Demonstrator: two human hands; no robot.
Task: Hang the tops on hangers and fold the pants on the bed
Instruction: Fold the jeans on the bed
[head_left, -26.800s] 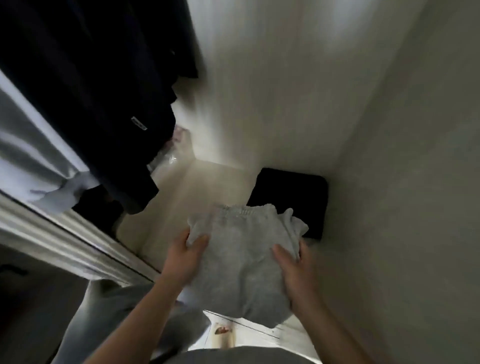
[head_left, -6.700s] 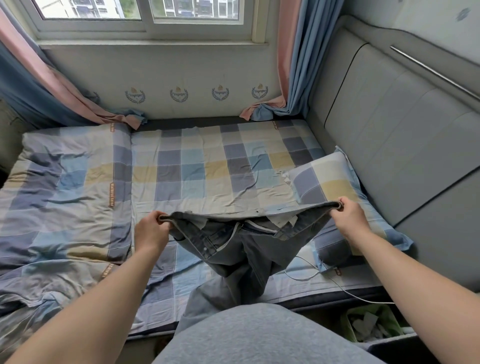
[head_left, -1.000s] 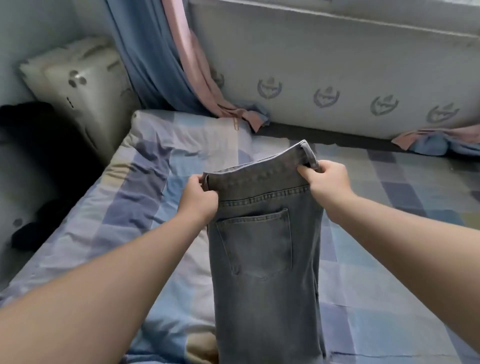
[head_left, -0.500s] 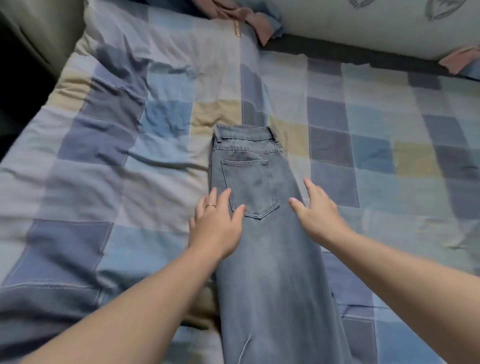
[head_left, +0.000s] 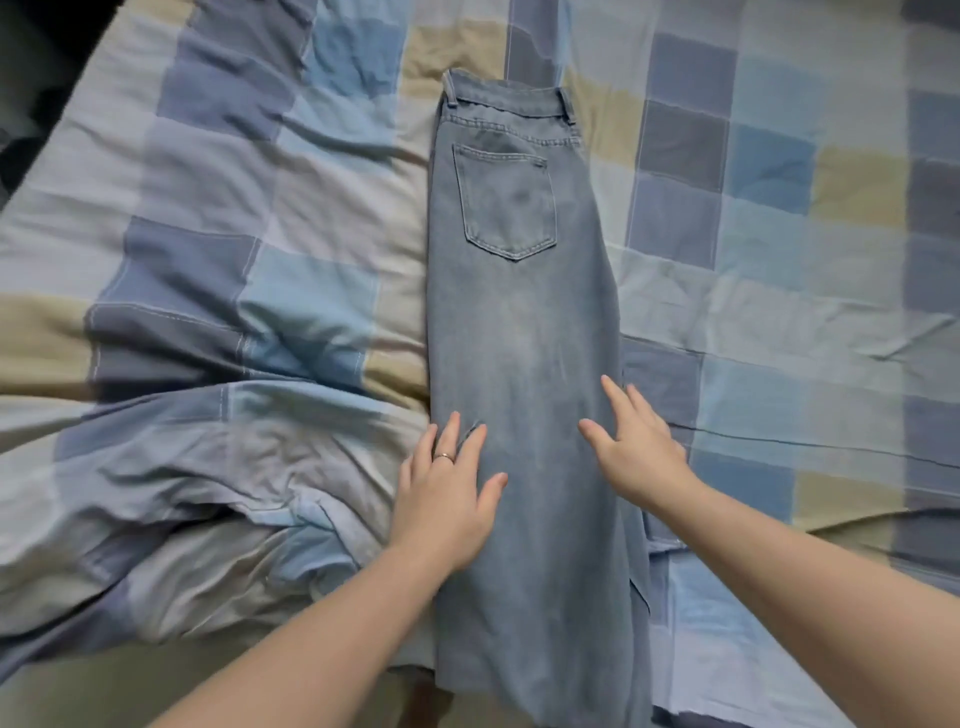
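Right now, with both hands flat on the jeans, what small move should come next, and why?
Probably slide both hands down the legs to the hems, ready to fold them up. The jeans lie halved lengthwise on the bed, pocket up, waistband far; the left hand and right hand rest flat at mid-leg, gripping nothing, and the hems are out of view below.

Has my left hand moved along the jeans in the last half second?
Yes. The left hand has slid down the jeans toward you, away from the back pocket it touched before.

Jeans (head_left: 519, 338) hems cut off at bottom edge (legs run out of view); dark blur (head_left: 21, 104) upper left unidentifiable.
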